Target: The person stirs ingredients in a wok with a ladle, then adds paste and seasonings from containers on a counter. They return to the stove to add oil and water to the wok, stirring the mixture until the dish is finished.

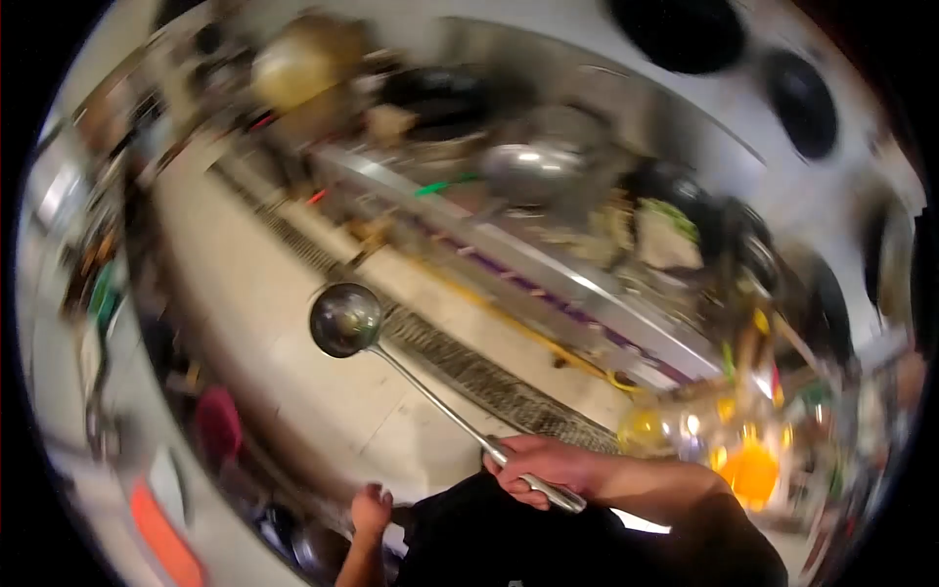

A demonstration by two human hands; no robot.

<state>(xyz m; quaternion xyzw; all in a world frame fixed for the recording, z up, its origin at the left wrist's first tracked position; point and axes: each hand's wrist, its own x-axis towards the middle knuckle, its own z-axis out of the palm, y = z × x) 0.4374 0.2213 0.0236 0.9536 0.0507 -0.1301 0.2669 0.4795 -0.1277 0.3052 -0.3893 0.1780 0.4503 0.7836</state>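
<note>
A long-handled metal ladle (345, 321) extends out over the floor, its round bowl up and to the left. My right hand (536, 468) is wrapped round the lower part of its handle, and the handle's end sticks out below my fist. Low in the view, my left hand (371, 509) hangs in front of my dark clothing. Its fingers look curled in, with nothing visible in them. The picture is smeared by motion, so fine detail at the fingers is hard to make out.
A long metal cooking range (587, 284) runs diagonally on the right, with a metal wok (533, 171) on it. A grated floor drain (469, 367) lies alongside. Left is a counter (127, 406) with an orange board (166, 533); a pink container (217, 423) sits below. Orange-yellow containers (748, 474) stand at right.
</note>
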